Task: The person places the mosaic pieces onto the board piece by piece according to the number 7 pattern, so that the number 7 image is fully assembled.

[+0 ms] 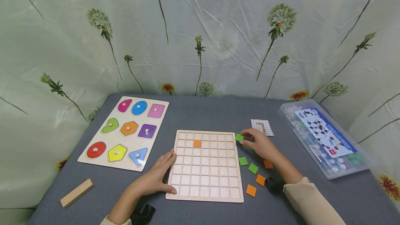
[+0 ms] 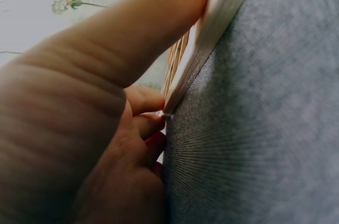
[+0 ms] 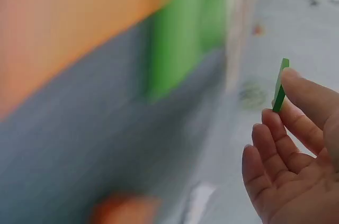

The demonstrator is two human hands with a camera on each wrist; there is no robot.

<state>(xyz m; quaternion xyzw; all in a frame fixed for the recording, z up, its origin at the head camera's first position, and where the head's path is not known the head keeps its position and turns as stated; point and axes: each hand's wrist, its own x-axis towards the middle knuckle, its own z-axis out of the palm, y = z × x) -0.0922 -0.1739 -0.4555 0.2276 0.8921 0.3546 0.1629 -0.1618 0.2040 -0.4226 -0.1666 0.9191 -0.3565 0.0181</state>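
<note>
Between thumb and fingers my right hand (image 1: 260, 144) pinches a green square tile (image 1: 239, 137), just off the upper right edge of a wooden grid board (image 1: 204, 200). The right wrist view shows that green tile (image 3: 280, 85) edge-on at the fingertips. One orange tile (image 1: 197, 143) lies in a cell of the board's second row. My left hand (image 1: 154, 178) rests along the board's left side, fingers fairly straight and thumb at the lower left corner. In the left wrist view the thumb (image 2: 153, 20) touches the board's edge (image 2: 214, 15).
Right of the board lie green tiles (image 1: 243, 161) and several orange tiles (image 1: 251, 190). A small pattern card (image 1: 265, 127) is behind my right hand. A clear plastic case (image 1: 328, 173) stands far right. At left are a shape puzzle (image 1: 115, 131) and a wooden block (image 1: 76, 193).
</note>
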